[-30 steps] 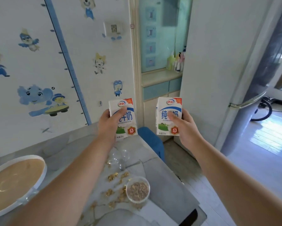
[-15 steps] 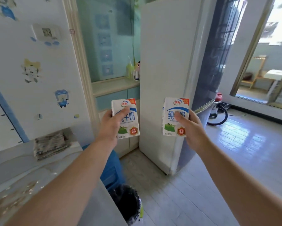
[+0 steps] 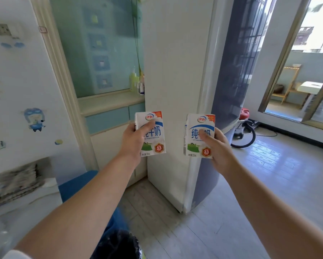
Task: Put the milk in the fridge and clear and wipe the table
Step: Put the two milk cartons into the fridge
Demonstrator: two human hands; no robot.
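a: what's closest to cam?
b: both forearms, stretched fwd. at the btm edge betw them a black bin [image 3: 119, 245], blurry. lower left, a corner of the pale table [image 3: 26, 217] w/ a stack of newspapers [image 3: 15, 184] on it by the wall. a blue chair [image 3: 76, 184] sits just beside the table.
a: hands?
b: left hand [image 3: 132, 141] grips the left milk carton [image 3: 154, 139], thumb across the printed front, fingers behind it. right hand [image 3: 220, 150] grips the right milk carton [image 3: 196, 135] the same way. both cartons upright, held up in the air side by side, apart, not touching.
a: milk vs the fridge?
b: in front of the fridge [image 3: 175, 71], not in it. its white side panel faces cam, grey-blue front turned to the rt. door looks closed, handle bar shows just past the rt carton.
a: further back?
b: left of the fridge a ledge w/ bottles [image 3: 136, 83] under a teal frosted pane. cartoon stickers on the left wall. rt of the fridge a red vacuum cleaner [image 3: 243, 122] w/ a black hose on the floor. beyond it a glass door [image 3: 291, 62] and a wooden rack [image 3: 289, 85] outside.
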